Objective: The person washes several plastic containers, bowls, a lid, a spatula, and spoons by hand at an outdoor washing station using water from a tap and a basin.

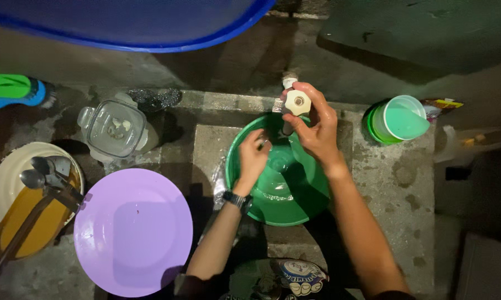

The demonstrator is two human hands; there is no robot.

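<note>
right hand (315, 129) gripping white tap handle (298, 103) above green basin (311, 191). left hand (253, 158) inside basin, fingers curled, contents unclear. purple plate (132, 230) left of basin; green cup (402, 118) right.

Bare concrete (395, 178) right of green basin (295, 194) (purple plate (132, 230) crowding left)

Single head-worn view, straight down and close over a green basin (284, 189) on concrete.
</note>
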